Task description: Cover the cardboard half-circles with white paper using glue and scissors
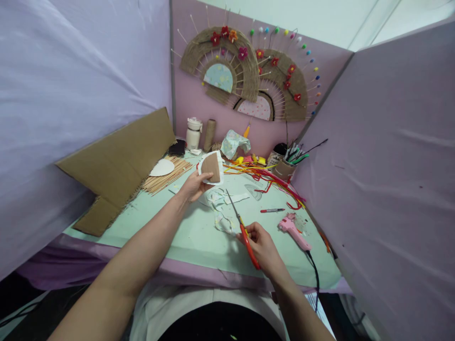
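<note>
My left hand (195, 186) is closed on a half-round cardboard piece (211, 166) with a white fabric border around its edge, held above the table. In my right hand (261, 240) are red-handled scissors (244, 231), their blades pointing up and away from me and looking nearly closed. The scissors are apart from the cardboard piece. Below and between my hands, thin patterned fabric scraps (222, 215) lie on the table.
A large cardboard sheet (121, 166) and thin wooden sticks (169, 176) lie left. A pink glue gun (295, 233) with a black cord and a red marker (272, 210) lie right. Coloured pipe cleaners (277, 180), a white bottle (194, 134) and a tool-filled pot (284, 169) stand farther back.
</note>
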Tool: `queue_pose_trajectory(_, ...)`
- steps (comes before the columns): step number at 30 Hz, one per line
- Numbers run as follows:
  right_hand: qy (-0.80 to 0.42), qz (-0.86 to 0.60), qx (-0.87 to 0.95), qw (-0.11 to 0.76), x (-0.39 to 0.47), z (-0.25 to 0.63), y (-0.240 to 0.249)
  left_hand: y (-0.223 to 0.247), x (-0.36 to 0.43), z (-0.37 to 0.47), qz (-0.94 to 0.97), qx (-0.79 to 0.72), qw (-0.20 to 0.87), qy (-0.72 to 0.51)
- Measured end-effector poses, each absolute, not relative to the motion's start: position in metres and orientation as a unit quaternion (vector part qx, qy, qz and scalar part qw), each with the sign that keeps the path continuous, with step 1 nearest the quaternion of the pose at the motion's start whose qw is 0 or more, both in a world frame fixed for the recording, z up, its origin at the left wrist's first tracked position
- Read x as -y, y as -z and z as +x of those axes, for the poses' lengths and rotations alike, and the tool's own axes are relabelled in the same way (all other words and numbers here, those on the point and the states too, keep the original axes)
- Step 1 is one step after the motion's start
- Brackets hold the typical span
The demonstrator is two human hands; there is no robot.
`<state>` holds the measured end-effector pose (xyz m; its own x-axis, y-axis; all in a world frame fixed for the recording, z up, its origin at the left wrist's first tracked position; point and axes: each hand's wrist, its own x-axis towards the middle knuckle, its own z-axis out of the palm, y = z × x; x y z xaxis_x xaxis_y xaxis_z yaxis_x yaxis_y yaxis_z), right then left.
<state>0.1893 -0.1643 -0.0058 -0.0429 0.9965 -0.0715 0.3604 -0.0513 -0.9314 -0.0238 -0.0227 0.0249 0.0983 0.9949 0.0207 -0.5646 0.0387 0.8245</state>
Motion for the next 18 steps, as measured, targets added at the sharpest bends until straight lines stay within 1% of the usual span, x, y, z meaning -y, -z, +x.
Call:
queue_pose_trajectory(2,-0.318,-0.621,0.623,0.354,0.153,0.198,0.008,-0.026,0.024,-0.024,0.356,-0.299,0.661,-0.589)
queue_pose_trajectory(3,-0.256,-0.638,0.646,0.332,0.146,0.202,0.009,-0.026,0.025,-0.024,0.358,-0.298,0.666,-0.582)
queue_pose_trajectory(5,-0.155,-0.669,0.677,0.266,0.134,0.207,0.012,-0.026,0.027,-0.023,0.364,-0.295,0.676,-0.568)
queue_pose_trajectory(7,-0.093,-0.696,0.684,0.197,0.123,0.208,0.015,-0.026,0.028,-0.023,0.370,-0.296,0.681,-0.558)
queue_pose_trajectory(9,-0.049,-0.704,0.692,0.151,0.115,0.206,0.015,-0.027,0.029,-0.022,0.378,-0.300,0.682,-0.549)
queue_pose_trajectory(12,-0.009,-0.680,0.723,0.121,0.111,0.205,0.012,-0.027,0.029,-0.022,0.384,-0.301,0.683,-0.544)
queue_pose_trajectory(15,-0.006,-0.671,0.730,0.127,0.113,0.220,0.004,-0.026,0.027,-0.022,0.368,-0.299,0.686,-0.551)
queue_pose_trajectory(18,0.030,-0.705,0.694,0.142,0.119,0.253,-0.002,-0.024,0.025,-0.021,0.346,-0.307,0.692,-0.555)
